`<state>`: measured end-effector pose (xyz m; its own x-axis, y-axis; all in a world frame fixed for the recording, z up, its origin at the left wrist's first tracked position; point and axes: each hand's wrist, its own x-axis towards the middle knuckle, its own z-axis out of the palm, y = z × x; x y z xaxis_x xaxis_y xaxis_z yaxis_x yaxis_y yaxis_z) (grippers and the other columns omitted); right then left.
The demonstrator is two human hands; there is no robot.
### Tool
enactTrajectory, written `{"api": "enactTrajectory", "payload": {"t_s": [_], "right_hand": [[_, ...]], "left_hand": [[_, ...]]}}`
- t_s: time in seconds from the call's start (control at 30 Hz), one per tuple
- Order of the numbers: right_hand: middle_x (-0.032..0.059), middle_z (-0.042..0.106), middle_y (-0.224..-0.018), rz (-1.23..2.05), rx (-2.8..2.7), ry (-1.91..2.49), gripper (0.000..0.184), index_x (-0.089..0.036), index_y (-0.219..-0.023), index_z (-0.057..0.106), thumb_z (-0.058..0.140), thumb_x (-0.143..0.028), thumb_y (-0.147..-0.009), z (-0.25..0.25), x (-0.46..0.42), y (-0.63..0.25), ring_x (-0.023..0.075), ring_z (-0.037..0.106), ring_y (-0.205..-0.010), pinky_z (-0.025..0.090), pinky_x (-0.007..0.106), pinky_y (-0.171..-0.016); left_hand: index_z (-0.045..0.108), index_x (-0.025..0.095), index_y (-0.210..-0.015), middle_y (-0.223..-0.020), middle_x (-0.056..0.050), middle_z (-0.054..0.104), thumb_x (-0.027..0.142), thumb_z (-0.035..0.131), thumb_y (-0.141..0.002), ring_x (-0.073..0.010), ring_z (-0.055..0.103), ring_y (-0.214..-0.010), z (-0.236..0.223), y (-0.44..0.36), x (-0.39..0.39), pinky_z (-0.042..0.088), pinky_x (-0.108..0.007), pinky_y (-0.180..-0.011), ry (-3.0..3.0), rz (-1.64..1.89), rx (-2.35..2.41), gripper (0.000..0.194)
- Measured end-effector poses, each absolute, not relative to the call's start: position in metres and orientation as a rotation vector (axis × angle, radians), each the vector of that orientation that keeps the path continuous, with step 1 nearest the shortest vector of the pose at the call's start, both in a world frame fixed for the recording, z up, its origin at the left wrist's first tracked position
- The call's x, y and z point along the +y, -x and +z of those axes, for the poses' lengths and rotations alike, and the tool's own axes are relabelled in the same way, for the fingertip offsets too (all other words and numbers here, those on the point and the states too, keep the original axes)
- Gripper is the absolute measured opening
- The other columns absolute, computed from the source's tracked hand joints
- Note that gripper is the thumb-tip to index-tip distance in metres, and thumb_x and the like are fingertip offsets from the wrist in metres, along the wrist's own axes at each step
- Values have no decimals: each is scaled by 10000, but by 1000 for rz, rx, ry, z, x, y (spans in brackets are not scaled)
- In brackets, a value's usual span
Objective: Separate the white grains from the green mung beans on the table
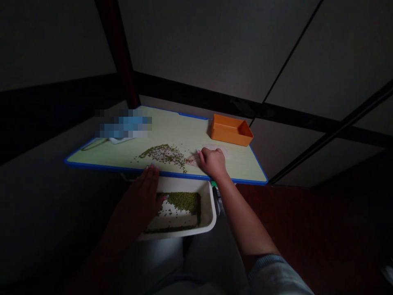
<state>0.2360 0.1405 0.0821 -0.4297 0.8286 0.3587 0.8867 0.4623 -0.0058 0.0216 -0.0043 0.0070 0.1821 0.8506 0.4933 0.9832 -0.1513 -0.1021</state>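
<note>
Farthest left, up and away from the left hand (147,188), a blurred blue object (130,125) stands on the table (196,127), perhaps set aside there to leave room between the hands; what it is cannot be told. The left hand itself is spread and appears to grasp nothing: its fingers lie straight, tips at the table's blue edge (172,174), thumb apart over the tray below — a pose that may steady the tray against that edge. Just beyond those fingertips, and reaching across toward the right hand, small green grains (166,153) lie loose on the tabletop. Between the two forearms the white tray (209,205) sits close under the edge, probably so that it catches whatever comes over; more grains (184,200) are heaped inside it, near the left thumb. The right hand (211,159) is curled low over the table beside the scattered grains, fingers bent in — whether they pinch anything cannot be told. Past its knuckles, farther right, the orange box (231,133) stands near the table's back corner, apart from both hands but seemingly within reach.
</note>
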Motion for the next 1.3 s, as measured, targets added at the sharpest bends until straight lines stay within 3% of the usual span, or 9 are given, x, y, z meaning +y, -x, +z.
{"api": "enactTrajectory", "payload": {"t_s": [0.4,0.77,1.3], "right_hand": [[115,745,-845,-319,-2566,1398,386,-173,-984,646,328,-391,-1008,90,149,-228,212,669,-755,314,327,-777],[68,741,-777,-178,-2398,1340,362,-199,-861,676,389,-379,-990,80,147,-234,177,627,-691,286,301,-758],[25,684,-678,-52,-2443,1206,356,-183,-838,683,427,-384,-981,83,146,-237,141,531,-626,233,298,-775]], "left_hand": [[173,1,-1473,-1509,-269,355,507,303,-899,-354,344,-1416,-3,-18,-1,379,-492,-1104,2021,-510,-1658,776],[211,20,-1467,-1515,-235,363,492,403,-873,-314,359,-1414,7,-19,-8,393,-453,-1104,2013,-372,-1715,782],[256,4,-1450,-1509,-249,362,531,337,-891,-329,345,-1419,9,-18,-8,379,-476,-1110,2049,-382,-1733,772]]}}
